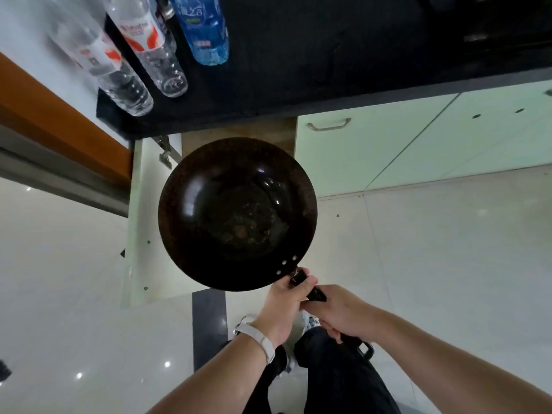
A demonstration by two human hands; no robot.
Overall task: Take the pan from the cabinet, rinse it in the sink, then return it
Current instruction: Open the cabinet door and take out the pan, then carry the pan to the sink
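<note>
Both hands grip the handle of a dark, round pan, which hangs level in mid-air at the centre of the view, its open side facing up toward the camera. The left hand is closed around the handle close to the pan's rim, beside three pale rivets at about 5 o'clock on the pan; a white wristband circles that wrist. The right hand is closed around the handle farther back, at 4 o'clock from the left hand, and the handle's hanging loop sticks out below its palm. The pan's inner base is mottled with brownish patches. Behind the pan, toward 12 o'clock, runs a black countertop, and on it at 11 o'clock stand two clear bottles with red-and-white labels and a blue bottle. Under the countertop, an open pale cabinet door hangs at 9 o'clock from the pan, and a closed cabinet front with a metal pull handle sits at 2 o'clock. Below the pan are glossy pale floor tiles, the person's dark trousers and a white shoe.
</note>
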